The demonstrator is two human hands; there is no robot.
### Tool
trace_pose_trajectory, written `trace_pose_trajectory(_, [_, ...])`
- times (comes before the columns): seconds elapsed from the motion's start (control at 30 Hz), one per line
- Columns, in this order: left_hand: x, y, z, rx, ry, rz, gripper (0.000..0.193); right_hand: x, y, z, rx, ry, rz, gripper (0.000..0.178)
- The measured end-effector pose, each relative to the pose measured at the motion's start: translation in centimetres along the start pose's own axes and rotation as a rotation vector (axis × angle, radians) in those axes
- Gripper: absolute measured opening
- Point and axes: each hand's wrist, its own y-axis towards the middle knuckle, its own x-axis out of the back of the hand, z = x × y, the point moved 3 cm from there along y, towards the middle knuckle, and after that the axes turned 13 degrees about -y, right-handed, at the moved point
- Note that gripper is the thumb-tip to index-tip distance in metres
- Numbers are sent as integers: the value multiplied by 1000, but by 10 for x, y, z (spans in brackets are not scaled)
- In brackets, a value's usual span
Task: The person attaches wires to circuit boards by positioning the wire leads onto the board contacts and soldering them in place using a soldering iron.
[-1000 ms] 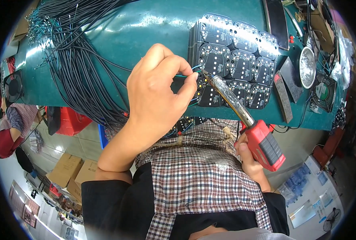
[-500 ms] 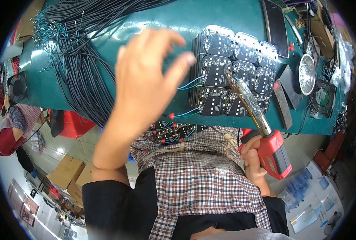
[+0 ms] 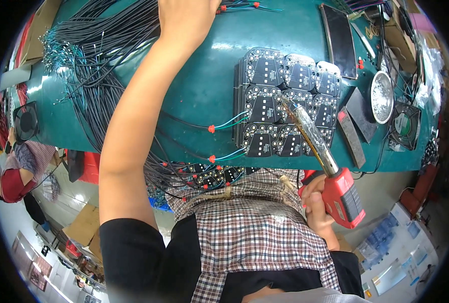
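My right hand is wrapped round the red and black handle of a soldering iron. The iron's long metal shaft slants up and left, and its tip lies over the stacked black circuit boards. At the top edge is my left hand, over the far bundle of black cables; its fingers are cut off by the frame. Beside that hand, thin blue and green wire ends with red clips stick out to the right. Two cables with red clips run to the left side of the boards.
A metal bowl, dark flat bars and a small fan stand at the right of the green table. A black panel lies at the back. More wired boards rest at my lap. Another person is at far left.
My left hand has moved away from beside the boards, up to the far cables. In the picture the boards sit slightly lower and further left. My right hand still holds the soldering iron.
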Motion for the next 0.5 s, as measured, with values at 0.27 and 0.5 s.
trace_pose_trajectory(0.27, [32, -7, -74, 364, -61, 101, 9, 4, 7, 4, -22, 5, 7, 29])
trace_pose_trajectory(0.5, [40, -61, -124, 580, -85, 282, 7, 5, 12, 5, -52, -53, 84, 32])
